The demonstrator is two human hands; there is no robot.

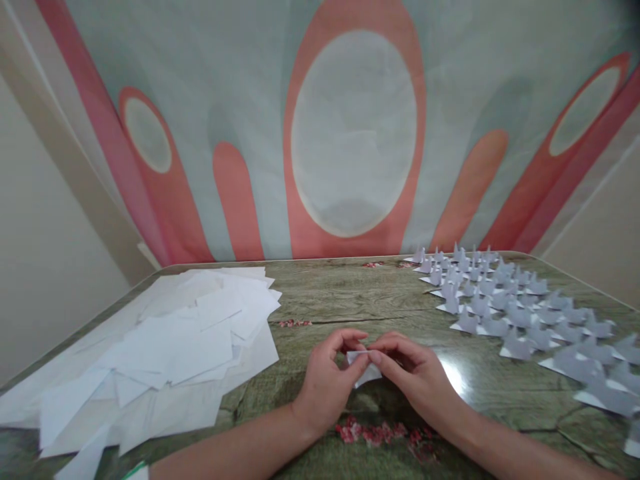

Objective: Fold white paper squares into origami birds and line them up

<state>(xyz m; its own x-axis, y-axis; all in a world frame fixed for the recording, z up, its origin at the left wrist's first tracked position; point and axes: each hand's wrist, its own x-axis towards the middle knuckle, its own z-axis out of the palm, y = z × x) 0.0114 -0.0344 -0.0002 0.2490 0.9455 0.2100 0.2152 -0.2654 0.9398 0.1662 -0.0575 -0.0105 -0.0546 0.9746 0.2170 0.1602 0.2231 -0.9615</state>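
Note:
A small folded piece of white paper (367,375) is held between both hands just above the near middle of the table. My left hand (327,377) pinches its left side between thumb and fingers. From the other side, my right hand (415,373) grips the top edge, with its thumb close to the left thumb. The fingers behind the paper are partly hidden. To the left lies a loose pile of white paper sheets (195,340). Several rows of folded white paper figures (520,313) with pointed tips stand on the right.
The wood-patterned table (340,300) carries printed red flowers (375,433) near its front. Behind it hangs a backdrop (273,133) with coral and pale green shapes. Light glares off the tabletop beside my right wrist. A green-and-white edge (137,472) shows by my left forearm.

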